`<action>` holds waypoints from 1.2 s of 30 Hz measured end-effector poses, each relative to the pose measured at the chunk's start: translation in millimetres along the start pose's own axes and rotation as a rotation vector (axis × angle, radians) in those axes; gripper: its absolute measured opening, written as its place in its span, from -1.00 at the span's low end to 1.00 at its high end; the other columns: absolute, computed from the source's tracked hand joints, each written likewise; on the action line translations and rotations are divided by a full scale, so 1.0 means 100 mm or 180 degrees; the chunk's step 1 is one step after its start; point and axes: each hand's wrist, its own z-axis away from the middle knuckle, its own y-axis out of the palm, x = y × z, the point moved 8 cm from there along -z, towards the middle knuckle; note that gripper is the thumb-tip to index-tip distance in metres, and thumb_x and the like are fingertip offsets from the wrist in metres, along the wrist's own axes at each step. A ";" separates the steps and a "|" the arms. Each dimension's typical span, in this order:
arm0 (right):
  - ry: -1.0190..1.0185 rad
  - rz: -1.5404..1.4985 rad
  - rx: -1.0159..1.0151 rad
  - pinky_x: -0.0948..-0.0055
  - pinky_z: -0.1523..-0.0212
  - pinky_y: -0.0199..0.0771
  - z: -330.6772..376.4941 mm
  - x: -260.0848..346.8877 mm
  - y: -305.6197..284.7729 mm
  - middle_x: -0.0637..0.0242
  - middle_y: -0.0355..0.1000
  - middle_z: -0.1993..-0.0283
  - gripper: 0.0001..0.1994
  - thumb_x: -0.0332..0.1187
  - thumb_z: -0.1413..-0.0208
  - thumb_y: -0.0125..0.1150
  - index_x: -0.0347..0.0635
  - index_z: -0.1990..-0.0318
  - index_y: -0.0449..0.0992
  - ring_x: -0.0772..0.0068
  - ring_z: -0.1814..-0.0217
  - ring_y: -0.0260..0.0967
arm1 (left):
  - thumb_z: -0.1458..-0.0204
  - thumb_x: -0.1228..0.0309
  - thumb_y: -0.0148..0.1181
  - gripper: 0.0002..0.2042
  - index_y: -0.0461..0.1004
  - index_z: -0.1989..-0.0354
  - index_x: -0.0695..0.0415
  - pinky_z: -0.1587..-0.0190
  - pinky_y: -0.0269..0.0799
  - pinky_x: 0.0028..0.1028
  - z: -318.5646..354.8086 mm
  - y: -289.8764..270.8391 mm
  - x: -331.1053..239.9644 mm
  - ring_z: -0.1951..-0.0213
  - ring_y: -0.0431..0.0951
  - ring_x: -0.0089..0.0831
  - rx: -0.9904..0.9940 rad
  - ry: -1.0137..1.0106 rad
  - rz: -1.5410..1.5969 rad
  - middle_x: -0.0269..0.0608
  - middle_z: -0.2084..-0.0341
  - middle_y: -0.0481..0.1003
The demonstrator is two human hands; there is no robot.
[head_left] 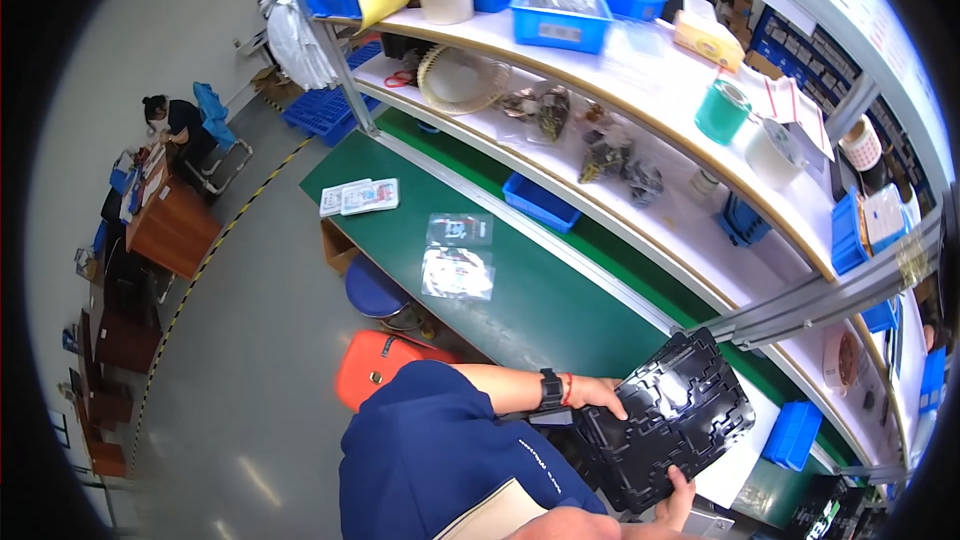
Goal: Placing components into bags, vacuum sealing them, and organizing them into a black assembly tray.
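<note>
A stack of black moulded plastic trays (672, 410) is held tilted over the right part of the green workbench. My left hand (600, 396) grips its left edge, thumb on the top face and fingers hidden beneath. A black watch and a red cord circle that wrist. My right hand (677, 502) is closed on the near lower edge, thumb on top and the rest of the fingers mostly out of sight. Beyond the stack, a white sheet-like surface (738, 440) shows on the bench.
The green bench (560, 310) carries clear plastic packets (458, 272) and white packages (360, 196). Shelves behind hold blue bins (562, 15), bagged parts and tape rolls. A metal post (820, 290) stands close right of the trays. An orange case (385, 365) and blue stool (372, 287) are below; another person sits far left.
</note>
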 end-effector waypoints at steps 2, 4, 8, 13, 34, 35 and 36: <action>-0.0472 0.0123 0.0094 0.27 -0.10 0.25 0.23 0.02 0.42 0.13 0.32 0.00 -0.30 -0.63 0.35 0.23 -0.34 -0.11 0.17 0.22 -0.02 0.30 | 0.31 0.53 0.32 -0.17 -0.01 -0.21 0.27 -0.15 0.14 -0.37 0.16 -0.35 -0.01 -0.11 0.24 -0.29 -0.0131 0.0799 -0.0830 -0.03 -0.10 0.21; -0.1011 0.0428 0.0163 0.31 -0.06 0.28 0.28 0.03 0.75 0.14 0.33 0.02 -0.32 -0.63 0.36 0.28 -0.35 -0.08 0.22 0.26 0.01 0.31 | 0.30 0.48 0.36 -0.08 -0.14 -0.25 0.24 -0.16 0.13 -0.36 0.55 -0.55 -0.33 -0.11 0.25 -0.30 -0.0690 0.0884 -0.2071 0.02 -0.19 0.05; -0.0651 0.1910 0.0653 0.33 0.02 0.32 -0.20 -0.49 1.17 0.20 0.38 0.16 -0.53 -0.53 0.20 0.29 -0.27 0.04 0.34 0.33 0.07 0.33 | 0.34 0.56 0.39 -0.02 -0.18 -0.26 0.13 -0.13 0.18 -0.37 1.11 -1.04 -0.55 -0.09 0.23 -0.31 -0.0727 0.0622 -0.1190 -0.03 -0.12 0.10; -0.3121 0.3853 0.0467 0.11 -0.20 0.05 -1.05 -1.36 1.09 0.17 0.28 -0.07 -0.55 -0.31 0.10 0.18 -0.06 -0.03 0.35 0.08 -0.14 0.16 | 0.37 0.63 0.39 -0.03 -0.13 -0.26 0.07 -0.18 0.06 -0.43 1.03 -1.57 -0.50 -0.13 0.14 -0.38 -0.0646 0.1245 -0.2371 -0.23 -0.09 0.14; -0.2113 0.1733 0.0697 0.50 0.24 0.36 -0.93 -0.75 1.79 0.32 0.44 0.37 -0.66 -0.56 0.34 0.39 -0.27 0.31 0.44 0.52 0.31 0.34 | 0.23 0.66 0.27 -0.33 0.03 -0.09 0.18 0.02 0.28 -0.45 1.11 -1.78 -0.44 0.05 0.36 -0.44 -0.1645 0.1868 -0.1536 -0.15 0.11 0.35; -0.1856 0.1983 0.0881 0.49 0.20 0.35 -1.07 -0.89 1.70 0.29 0.42 0.28 -0.62 -0.56 0.31 0.40 -0.29 0.25 0.40 0.48 0.24 0.35 | 0.21 0.62 0.27 -0.37 0.05 -0.05 0.18 0.02 0.28 -0.43 1.08 -1.76 -0.42 0.06 0.37 -0.43 -0.1840 0.1533 -0.1836 -0.15 0.14 0.37; -0.1876 0.1972 0.0986 0.49 0.20 0.35 -1.11 -0.83 1.76 0.29 0.42 0.28 -0.62 -0.56 0.31 0.40 -0.29 0.25 0.40 0.48 0.24 0.35 | 0.20 0.58 0.28 -0.41 0.07 -0.01 0.19 0.02 0.27 -0.42 1.09 -1.82 -0.46 0.07 0.37 -0.42 -0.2115 0.1215 -0.2130 -0.15 0.17 0.39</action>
